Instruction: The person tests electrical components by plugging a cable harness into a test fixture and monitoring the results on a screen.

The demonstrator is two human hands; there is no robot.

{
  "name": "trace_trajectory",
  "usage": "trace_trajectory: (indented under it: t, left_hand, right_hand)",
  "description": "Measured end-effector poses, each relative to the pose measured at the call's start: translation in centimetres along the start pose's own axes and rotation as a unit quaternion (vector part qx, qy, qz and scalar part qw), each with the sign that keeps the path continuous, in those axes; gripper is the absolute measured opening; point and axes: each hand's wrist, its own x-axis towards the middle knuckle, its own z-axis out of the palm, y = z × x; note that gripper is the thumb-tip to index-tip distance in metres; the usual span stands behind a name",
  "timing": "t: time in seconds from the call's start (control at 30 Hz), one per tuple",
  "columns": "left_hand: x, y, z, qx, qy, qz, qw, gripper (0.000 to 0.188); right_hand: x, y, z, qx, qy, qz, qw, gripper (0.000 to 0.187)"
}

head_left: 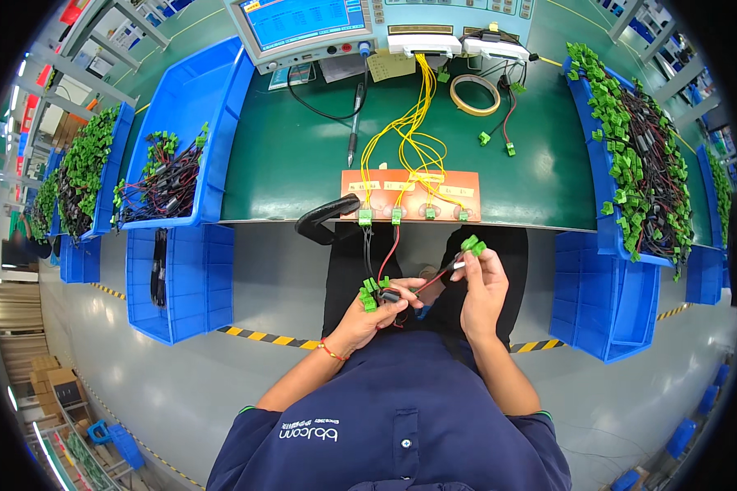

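My left hand [370, 317] is closed round a wire harness, with several green connectors [369, 296] standing out by its thumb and fingers. In my right hand [484, 291] the fingertips pinch a red and black cable just below its green terminal plug [472, 245]. That cable [436, 277] runs across to the left hand. Ahead, an orange fixture board [409, 186] lies at the table's front edge with several green sockets along it. Yellow wires [409, 131] lead from it up to the tester. Black and red leads [391, 254] hang from two sockets towards my left hand.
A tester with a lit screen [303, 18] stands at the back. A black clamp [323, 219] grips the table edge left of the board. Blue bins with harnesses flank the table, left [225, 131] and right [583, 147]. A tape roll [475, 95] and a pen [354, 131] lie on the green top.
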Motion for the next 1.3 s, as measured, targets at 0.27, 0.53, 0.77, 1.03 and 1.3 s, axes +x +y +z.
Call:
trace_trajectory:
  t: [0.27,0.53,0.77,1.03,1.3]
  left_hand:
    - [-0.6,-0.3,-0.7,-0.002,0.001,-0.028,1.0,0.017]
    - [-1.1,0.2,-1.0,-0.025,-0.008,-0.053,0.998,0.016]
    - [-0.6,0.5,-0.5,-0.05,-0.028,-0.048,0.997,0.018]
    - [-1.0,0.3,-0.2,-0.06,-0.012,-0.036,0.997,0.025]
    - [-1.3,0.5,-0.1,-0.072,-0.021,-0.049,0.996,0.022]
  right_hand:
    - [2.2,-2.3,3.2,-0.049,-0.155,0.107,0.981,0.021]
    - [1.9,-0.7,3.8,0.054,-0.069,0.11,0.99,0.02]
    - [3.1,-0.6,3.7,0.081,-0.085,0.112,0.987,0.021]
    - [3.0,-2.1,1.4,0.012,-0.245,0.222,0.944,0.037]
    - [3.7,-1.1,1.4,0.131,-0.216,0.27,0.929,0.036]
